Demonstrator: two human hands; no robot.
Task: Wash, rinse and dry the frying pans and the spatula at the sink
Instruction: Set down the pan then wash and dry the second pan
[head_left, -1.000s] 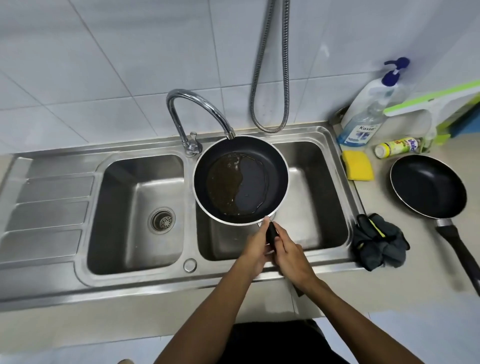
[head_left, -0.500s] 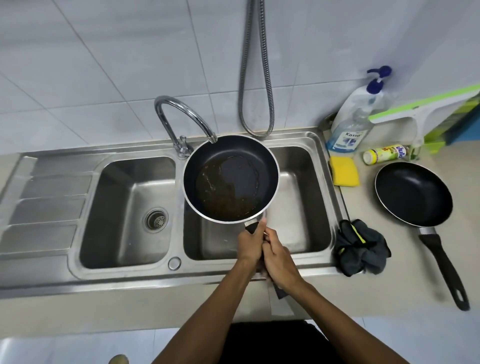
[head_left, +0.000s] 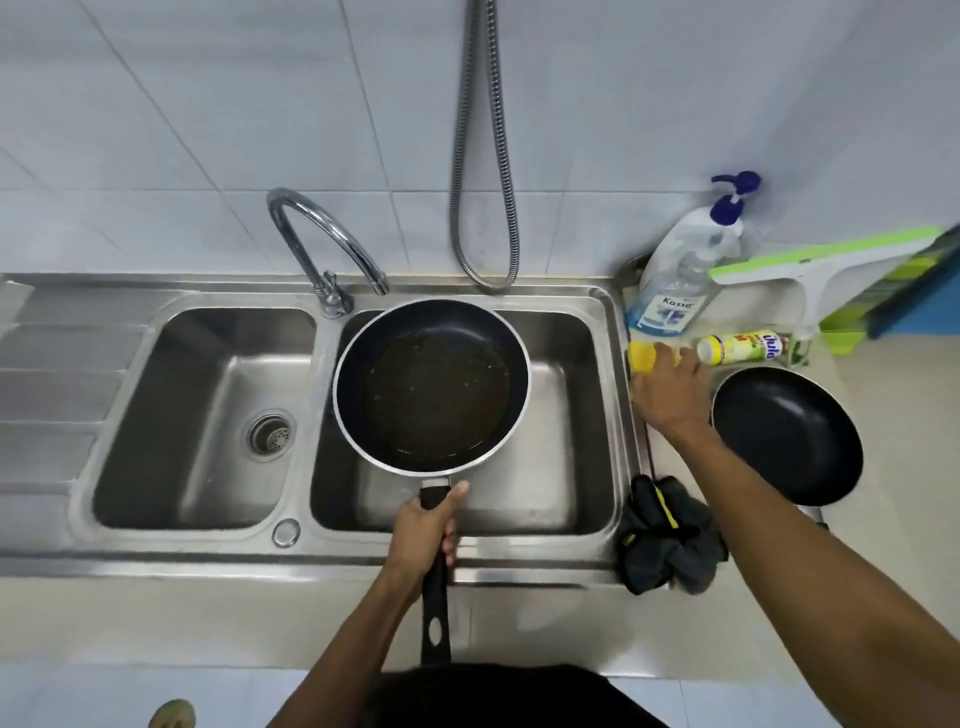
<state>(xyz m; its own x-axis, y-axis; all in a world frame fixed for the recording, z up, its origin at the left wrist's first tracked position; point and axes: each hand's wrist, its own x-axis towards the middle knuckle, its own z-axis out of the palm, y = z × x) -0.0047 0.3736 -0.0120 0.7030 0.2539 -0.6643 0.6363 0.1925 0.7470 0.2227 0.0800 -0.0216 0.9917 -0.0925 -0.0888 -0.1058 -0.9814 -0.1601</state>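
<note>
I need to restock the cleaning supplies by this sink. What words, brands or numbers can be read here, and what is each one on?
"Kassa": on the label of the pump bottle.
Fine print under that word: too small to read.
Blue lettering on the small yellow bottle lying on its side: too blurred to read with certainty.
The held frying pan shows no text.
</note>
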